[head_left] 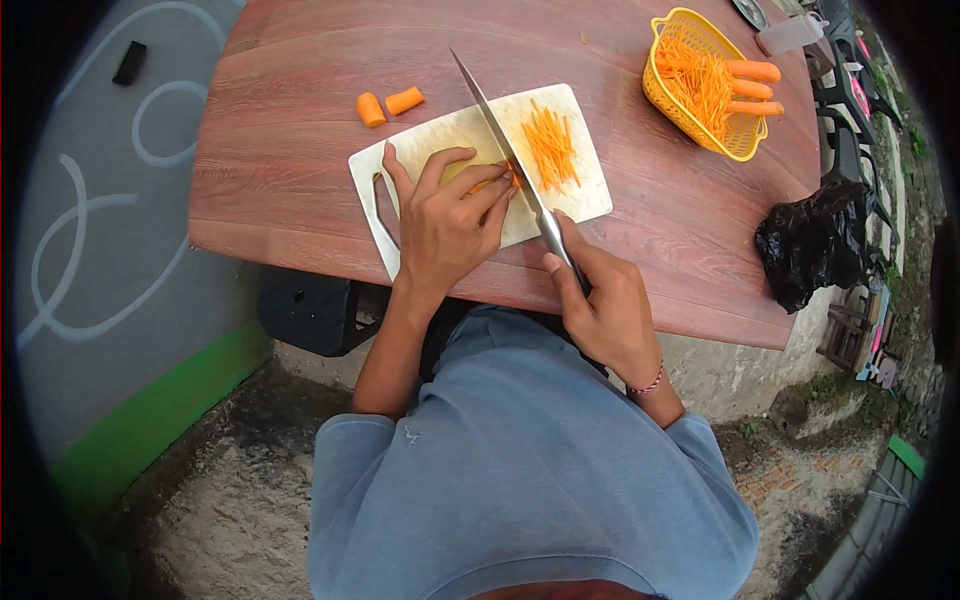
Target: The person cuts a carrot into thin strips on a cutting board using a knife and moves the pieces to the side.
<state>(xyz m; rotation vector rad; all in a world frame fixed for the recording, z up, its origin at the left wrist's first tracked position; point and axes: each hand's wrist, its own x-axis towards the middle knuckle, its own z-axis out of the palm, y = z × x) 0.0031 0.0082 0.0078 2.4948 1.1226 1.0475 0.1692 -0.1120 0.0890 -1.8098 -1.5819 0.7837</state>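
Observation:
My right hand [598, 292] is closed around the handle of a large kitchen knife [493, 125], its blade slanting up and left across a white cutting board [470, 130]. On the board, my left hand [450, 210] has its fingertips pressed beside the blade, holding a small piece of carrot [515, 178] that the fingers mostly cover. To the right of the blade lies a loose pile of carrot strips [550, 148]. Two carrot chunks [388, 104] rest on the table just beyond the board's upper left edge.
A yellow basket [657, 90] with shredded carrot and several whole carrots [752, 88] stands at the table's far right. Near it lies a translucent squeeze bottle [790, 35]. A black plastic bag [815, 245] sits at the right edge of the wooden table [300, 150].

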